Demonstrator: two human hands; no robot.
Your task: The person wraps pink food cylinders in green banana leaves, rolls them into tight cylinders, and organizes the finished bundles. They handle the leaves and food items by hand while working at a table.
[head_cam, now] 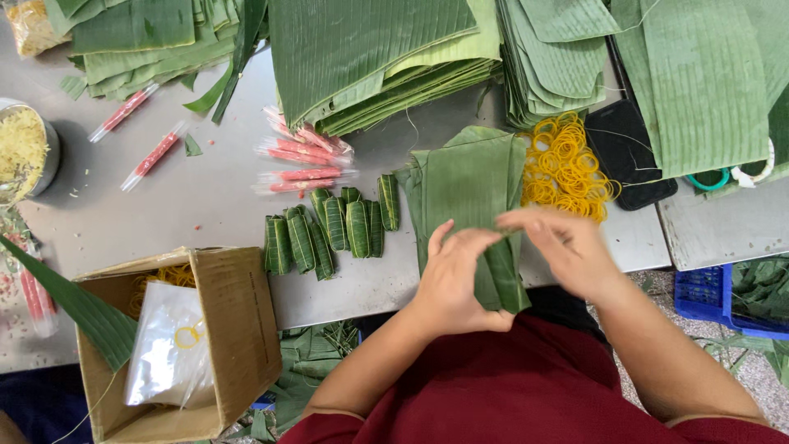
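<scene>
Several tall stacks of cut banana leaves (pixel 374 57) fill the far side of the grey metal table (pixel 205 197), the biggest things in view. Nearer the person, a smaller pile of folded leaf pieces (pixel 464 177) lies in front of both hands. At the near left corner an open cardboard box (pixel 238 329) holds clear plastic bags (pixel 164 345) and some yellow rubber bands.

A heap of loose yellow rubber bands (pixel 563 164) sits just right of the folded leaf pile, touching a black tray (pixel 629 152). About nine finished leaf-wrapped parcels (pixel 329 230) stand in a loose row left of the hands, and just beyond them lie red sausages in clear wrappers (pixel 304 160), with two more well apart to the left. A metal bowl of shredded yellow filling (pixel 25 152) sits at the left edge.

The left hand (pixel 452 279) is closed around a leaf bundle being wrapped (pixel 501 279), thumb and fingers pinching its upper end at the table's near edge. The right hand (pixel 567 251) is partly curled, fingertips meeting the left hand's at the top of the bundle; it is blurred, so whether it grips cannot be told.
</scene>
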